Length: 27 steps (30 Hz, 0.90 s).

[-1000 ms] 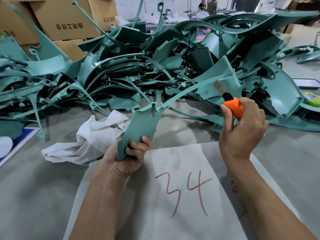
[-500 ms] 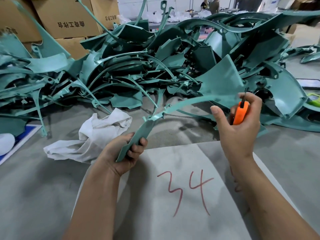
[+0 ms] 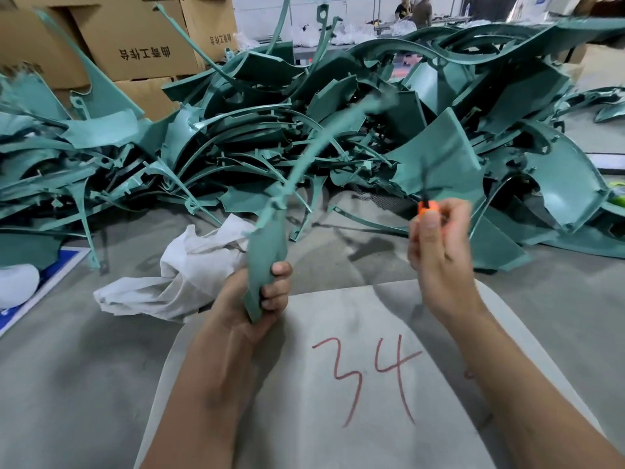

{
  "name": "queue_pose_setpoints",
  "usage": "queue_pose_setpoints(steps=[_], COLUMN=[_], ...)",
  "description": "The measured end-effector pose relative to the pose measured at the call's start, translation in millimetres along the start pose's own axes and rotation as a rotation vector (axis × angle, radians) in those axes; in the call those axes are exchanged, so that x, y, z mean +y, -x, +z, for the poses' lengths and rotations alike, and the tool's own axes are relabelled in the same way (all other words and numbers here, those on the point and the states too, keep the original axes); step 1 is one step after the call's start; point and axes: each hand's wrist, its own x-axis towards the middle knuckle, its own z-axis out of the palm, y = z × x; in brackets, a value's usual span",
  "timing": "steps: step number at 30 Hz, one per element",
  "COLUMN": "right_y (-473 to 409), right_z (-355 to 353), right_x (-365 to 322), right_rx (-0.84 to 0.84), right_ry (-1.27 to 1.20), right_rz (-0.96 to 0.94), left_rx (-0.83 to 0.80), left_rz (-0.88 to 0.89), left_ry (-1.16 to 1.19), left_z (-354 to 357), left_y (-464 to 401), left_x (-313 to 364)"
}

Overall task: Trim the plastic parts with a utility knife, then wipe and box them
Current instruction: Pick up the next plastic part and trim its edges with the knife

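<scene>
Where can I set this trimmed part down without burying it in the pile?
Bare room: the grey sheet marked 34, between your forearms, and the table left of it, below the white cloth. Crowded: the heap of green parts spans the whole back, spilling forward at right.

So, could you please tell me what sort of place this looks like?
Probably a factory finishing area: a big pile of green plastic parts covers the bench, stacked cardboard boxes stand behind it, and more workers stand at a far table.
</scene>
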Motion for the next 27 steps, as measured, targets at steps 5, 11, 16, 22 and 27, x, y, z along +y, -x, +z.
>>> queue_pose_setpoints(steps=[5,11,16,22,27], right_y=[19.7,29.8,31.7,24.2,26.6], right_z=[34.2,48.7,49.3,38.5,37.3], right_x=[-4.9,-11.4,-16.4,-14.6,-14.9], right_rx=[-0.216,-0.221,-0.231,-0.115,-0.245], right_ry=[0.370,0.439,0.614,0.711,0.667], right_rz=[-0.238,-0.302,-0.439,-0.406,-0.443], left_rx=[-0.204,-0.266,-0.065,-0.112,-0.193], left_rz=[-0.094,-0.120,-0.092,-0.214,-0.205], left_ry=[0.155,-0.022,-0.024,0.089,0.014], left_z=[6.1,27.3,27.9,21.7,23.5], left_y=[1.5,-2.5,-9.8,-10.4,-8.3], left_x=[-21.1,-41.4,-45.1,-40.1,-39.4])
